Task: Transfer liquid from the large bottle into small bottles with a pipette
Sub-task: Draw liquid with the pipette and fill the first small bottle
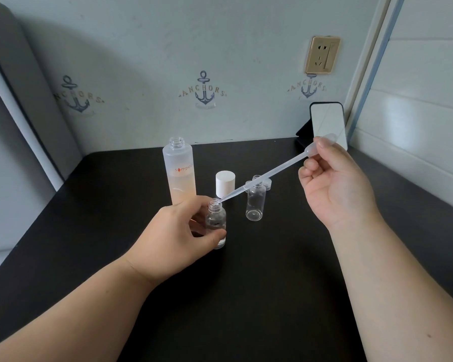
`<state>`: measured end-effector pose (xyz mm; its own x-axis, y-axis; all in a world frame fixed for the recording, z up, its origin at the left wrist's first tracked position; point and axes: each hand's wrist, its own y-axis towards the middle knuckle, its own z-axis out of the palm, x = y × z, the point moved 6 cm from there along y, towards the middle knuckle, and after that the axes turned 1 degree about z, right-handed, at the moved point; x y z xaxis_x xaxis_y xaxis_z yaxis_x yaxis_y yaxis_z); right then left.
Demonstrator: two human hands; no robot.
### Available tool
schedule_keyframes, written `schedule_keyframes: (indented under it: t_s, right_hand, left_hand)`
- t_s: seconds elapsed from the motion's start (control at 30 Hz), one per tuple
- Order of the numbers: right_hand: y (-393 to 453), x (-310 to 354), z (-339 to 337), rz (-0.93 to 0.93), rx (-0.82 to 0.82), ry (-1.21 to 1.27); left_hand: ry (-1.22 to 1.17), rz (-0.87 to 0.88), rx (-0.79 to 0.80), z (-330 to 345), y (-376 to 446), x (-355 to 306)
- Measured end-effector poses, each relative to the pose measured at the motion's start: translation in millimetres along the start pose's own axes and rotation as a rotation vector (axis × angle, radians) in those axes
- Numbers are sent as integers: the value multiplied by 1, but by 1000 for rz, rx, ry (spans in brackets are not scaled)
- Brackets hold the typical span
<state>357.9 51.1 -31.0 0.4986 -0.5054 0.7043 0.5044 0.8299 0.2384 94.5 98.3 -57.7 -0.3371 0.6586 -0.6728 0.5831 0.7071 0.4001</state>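
At table centre, left hand (179, 237) grips small bottle (216, 222) upright. Right hand (332, 182) pinches pipette (267, 175) bulb up-right; long axis slants down-left, tip at bottle mouth. Open large bottle (179, 172) stands just behind left hand. Squeeze likely next.

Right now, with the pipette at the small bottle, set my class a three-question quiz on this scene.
1. True or false: the tall frosted large bottle stands uncapped.
2. Which hand pinches the clear plastic pipette: A left, B right?
3. Fill in: the pipette's tip sits at the mouth of the small clear bottle held by the ___ hand.

Key: 1 true. 2 B, the right hand pinches its bulb. 3 left; the left hand grips that bottle on the dark table.
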Motion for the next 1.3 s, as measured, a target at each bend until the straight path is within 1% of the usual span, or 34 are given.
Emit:
schedule_keyframes:
  t_s: [0.2,0.8,0.93,1.1,1.13,1.2,1.3]
  right_hand:
    - [0,1,-1,-3,-17,3]
    - [1,4,-1,-25,3,3]
    - [1,1,-6,-2,-70,22]
    - [1,-2,-9,26,-125,82]
    - [1,-1,-10,29,-139,90]
    - [1,-1,-11,34,-159,102]
    - [0,-1,-12,43,-176,121]
  left_hand:
    - [-8,-1,15,0,0,-1]
    - [-9,4,4,0,0,1]
    - [7,0,-3,0,0,2]
    - [27,37,10,-1,1,0]
    - [15,58,-17,-3,0,0]
    - [-26,95,-126,-12,-2,-1]
    - [-139,88,-386,-30,-9,5]
